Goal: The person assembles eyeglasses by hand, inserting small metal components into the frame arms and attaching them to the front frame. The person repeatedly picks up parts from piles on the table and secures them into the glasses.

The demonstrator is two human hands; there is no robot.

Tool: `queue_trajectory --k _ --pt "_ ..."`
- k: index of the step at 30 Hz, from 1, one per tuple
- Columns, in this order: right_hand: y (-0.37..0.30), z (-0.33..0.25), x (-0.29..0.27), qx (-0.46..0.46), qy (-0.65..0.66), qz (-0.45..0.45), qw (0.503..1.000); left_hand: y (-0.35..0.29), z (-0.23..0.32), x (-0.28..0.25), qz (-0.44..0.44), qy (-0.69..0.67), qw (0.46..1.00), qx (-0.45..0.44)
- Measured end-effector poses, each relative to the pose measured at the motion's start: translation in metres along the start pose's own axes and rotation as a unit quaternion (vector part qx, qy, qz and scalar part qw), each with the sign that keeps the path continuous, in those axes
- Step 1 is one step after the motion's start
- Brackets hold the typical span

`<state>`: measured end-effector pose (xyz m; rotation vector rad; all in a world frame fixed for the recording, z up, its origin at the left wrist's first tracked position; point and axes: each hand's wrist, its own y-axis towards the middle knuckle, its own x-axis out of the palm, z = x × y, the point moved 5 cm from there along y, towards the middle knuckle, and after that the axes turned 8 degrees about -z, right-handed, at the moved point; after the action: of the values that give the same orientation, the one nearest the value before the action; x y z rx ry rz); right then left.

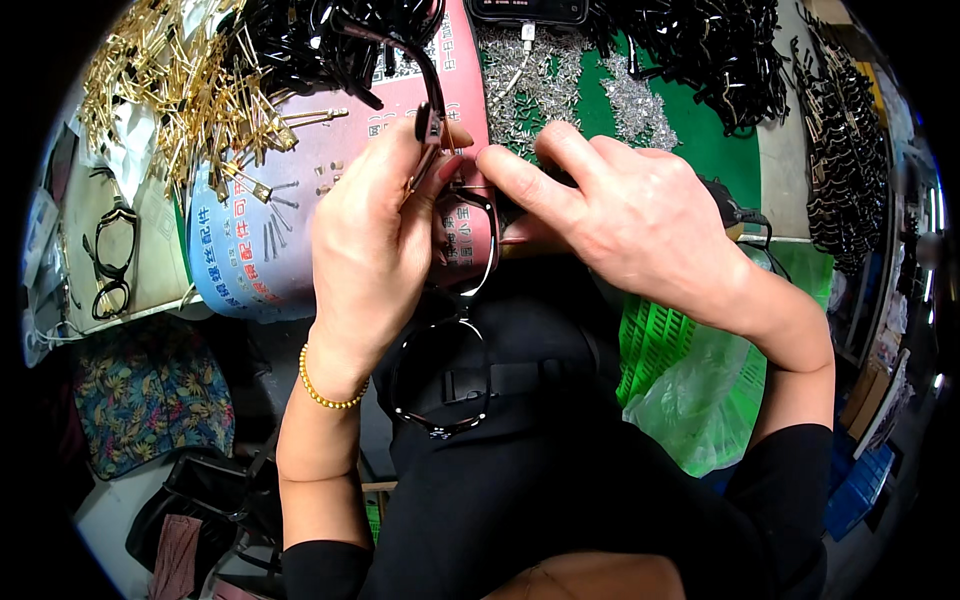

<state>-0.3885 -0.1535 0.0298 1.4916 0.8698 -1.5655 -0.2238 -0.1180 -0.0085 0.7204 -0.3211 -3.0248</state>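
Observation:
My left hand (372, 235) grips a black glasses frame (452, 330) near its hinge, with the lenses hanging down toward my lap. A black temple arm (432, 92) sticks up from the hinge above my fingers. My right hand (620, 210) pinches at the same hinge from the right, forefinger and thumb meeting the left hand's fingertips. Whatever small part sits between the fingertips is hidden.
A heap of gold metal temple pieces (180, 85) lies at the far left on a pink and blue printed sheet (250, 250). Piles of black frame parts (710, 55) and small silver screws (530, 75) cover the green mat (700, 120). A green crate with a plastic bag (690, 390) stands at my right.

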Motion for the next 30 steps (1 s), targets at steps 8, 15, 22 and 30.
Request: queue_trajectory --k 8,15,22,30 --pt "0.001 0.001 -0.003 0.05 0.064 -0.057 0.995 -0.001 0.002 0.0 -0.029 -0.077 0.994 -0.078" --pt "-0.037 0.018 -0.027 0.156 0.118 -0.112 0.974 0.055 -0.006 -0.021 0.119 -0.059 0.99 -0.039" --pt "-0.052 0.017 -0.013 0.174 0.124 -0.153 0.965 0.012 -0.002 -0.044 0.218 -0.167 0.962 -0.001" --pt "-0.048 0.019 -0.008 0.209 0.156 -0.163 0.952 -0.047 -0.011 -0.052 0.271 -0.159 0.949 -0.013"
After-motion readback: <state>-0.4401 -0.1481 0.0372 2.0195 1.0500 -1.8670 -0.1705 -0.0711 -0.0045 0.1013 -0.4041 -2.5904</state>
